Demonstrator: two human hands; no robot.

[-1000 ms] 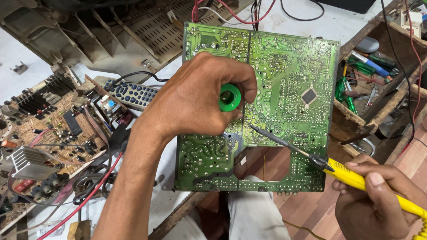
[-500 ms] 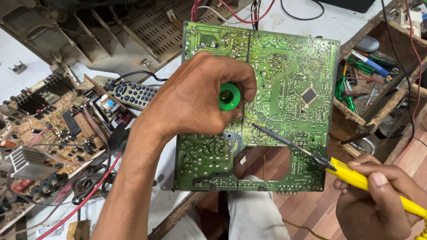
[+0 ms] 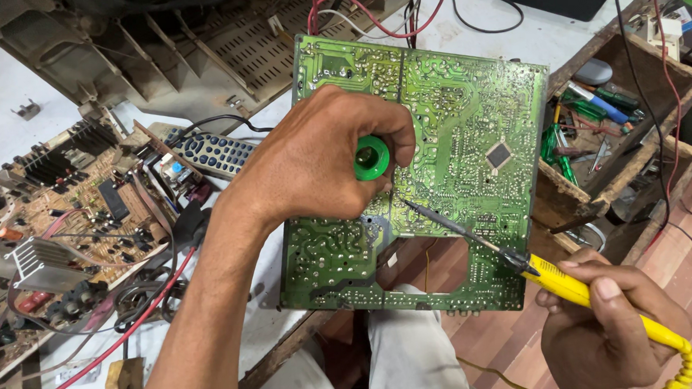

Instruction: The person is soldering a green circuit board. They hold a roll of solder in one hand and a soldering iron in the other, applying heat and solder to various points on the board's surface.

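soldering iron [image 3: 520, 261] tip edged slightly left along green circuit board [image 3: 468, 135], right hand [image 3: 608, 323] barely shifted

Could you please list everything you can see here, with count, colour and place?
circuit board: one, green, centre, solder side up
green tool: one, round end showing, inside the left grip
soldering iron: one, yellow handle, tip on the green board
second circuit board: one, brown, left on the bench
remote control: one, grey-blue, behind the left forearm
casing: one, grey plastic, top left
wooden tray: one, right, holding screwdrivers
red wire: one, lower left
left hand: wrapped round the green tool
right hand: holding the soldering iron
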